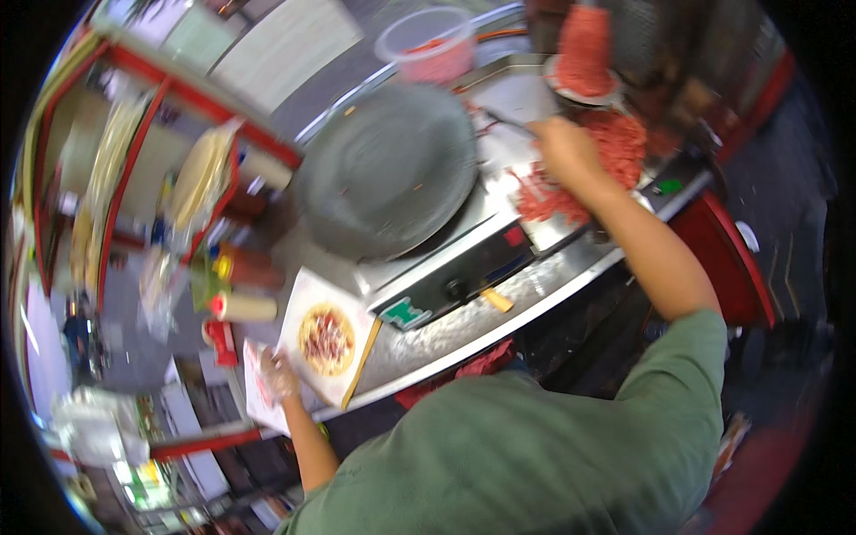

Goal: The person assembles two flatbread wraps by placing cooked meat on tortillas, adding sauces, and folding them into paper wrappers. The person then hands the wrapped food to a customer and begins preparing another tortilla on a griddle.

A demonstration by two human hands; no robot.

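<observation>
Large dark griddle (388,169) ahead of you; red meat (617,147) heaped right of it; white paper (306,292) lower left; pale sheet (256,397) beside that; topped flatbread (326,341) on white paper. Your right hand (568,150) closed round slim utensil (508,119) near meat; gloved left hand (279,374) at pale sheet, grip too blurred to tell.

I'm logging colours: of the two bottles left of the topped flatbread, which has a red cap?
The cream bottle, nearer the left hand; the reddish-brown bottle beyond it has a yellow cap instead.
</observation>
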